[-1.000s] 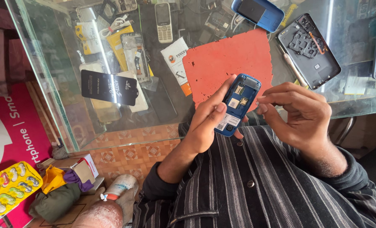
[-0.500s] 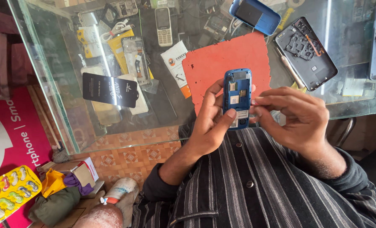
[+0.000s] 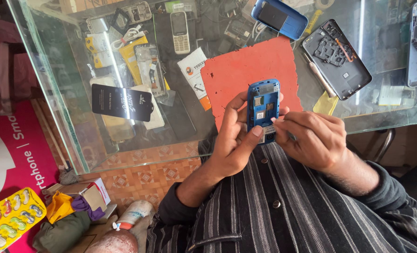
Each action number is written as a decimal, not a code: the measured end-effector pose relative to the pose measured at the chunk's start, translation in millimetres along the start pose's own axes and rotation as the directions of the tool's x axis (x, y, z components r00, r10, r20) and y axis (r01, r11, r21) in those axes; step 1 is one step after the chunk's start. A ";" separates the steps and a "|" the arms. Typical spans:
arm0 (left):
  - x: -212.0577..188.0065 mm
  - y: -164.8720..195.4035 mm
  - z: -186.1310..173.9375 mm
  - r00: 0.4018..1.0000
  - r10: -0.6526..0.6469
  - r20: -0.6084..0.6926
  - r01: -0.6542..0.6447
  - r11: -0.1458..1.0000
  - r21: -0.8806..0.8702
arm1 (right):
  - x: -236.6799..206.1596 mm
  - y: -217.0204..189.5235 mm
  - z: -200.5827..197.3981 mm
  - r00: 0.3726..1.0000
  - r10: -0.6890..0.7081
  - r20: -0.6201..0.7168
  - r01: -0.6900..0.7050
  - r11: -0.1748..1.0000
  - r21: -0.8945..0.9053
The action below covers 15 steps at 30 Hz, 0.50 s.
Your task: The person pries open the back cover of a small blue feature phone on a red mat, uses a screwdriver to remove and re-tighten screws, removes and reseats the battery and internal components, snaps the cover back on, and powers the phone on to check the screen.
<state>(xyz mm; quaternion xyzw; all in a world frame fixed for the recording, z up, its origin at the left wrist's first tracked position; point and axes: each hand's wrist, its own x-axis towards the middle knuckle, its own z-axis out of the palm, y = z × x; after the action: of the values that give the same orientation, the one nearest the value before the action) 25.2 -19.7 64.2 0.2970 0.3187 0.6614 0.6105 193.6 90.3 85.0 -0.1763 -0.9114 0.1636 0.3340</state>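
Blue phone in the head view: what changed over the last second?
The blue phone turned from tilted to upright in the left hand. The right hand brought its fingertips onto the open back. Both hands kept hold; the red mat and glass counter stayed put.

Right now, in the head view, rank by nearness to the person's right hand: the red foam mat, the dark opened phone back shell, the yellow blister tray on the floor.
1. Red foam mat: on the glass counter, just above the right hand.
2. Dark opened phone back shell: farther up the counter, upper right.
3. Yellow blister tray: on the floor, far lower left.
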 end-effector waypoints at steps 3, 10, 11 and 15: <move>-1.9 0.1 -0.3 0.999 -0.034 -0.021 0.035 0.996 0.080 | 3.1 2.3 -1.2 0.996 -0.092 0.000 0.092 0.996 -0.023; -4.0 -1.7 -1.3 1.000 0.002 0.020 -0.005 0.992 0.126 | 12.8 -1.5 -9.0 0.988 -0.115 0.106 0.120 0.992 -0.041; -4.2 -2.0 -1.9 1.000 -0.005 0.014 0.003 0.990 0.143 | 14.0 -2.8 -8.6 0.991 -0.084 0.102 0.087 0.996 -0.027; -5.8 -2.4 -3.9 0.999 0.015 0.031 -0.020 0.983 0.180 | 16.5 -9.0 -7.6 0.992 0.076 0.102 -0.080 0.996 0.036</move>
<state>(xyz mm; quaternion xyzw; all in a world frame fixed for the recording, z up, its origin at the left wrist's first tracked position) 24.2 -25.6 59.9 0.3635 0.3656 0.6307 0.5800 185.0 90.8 103.3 -0.1968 -0.9159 0.2035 0.2846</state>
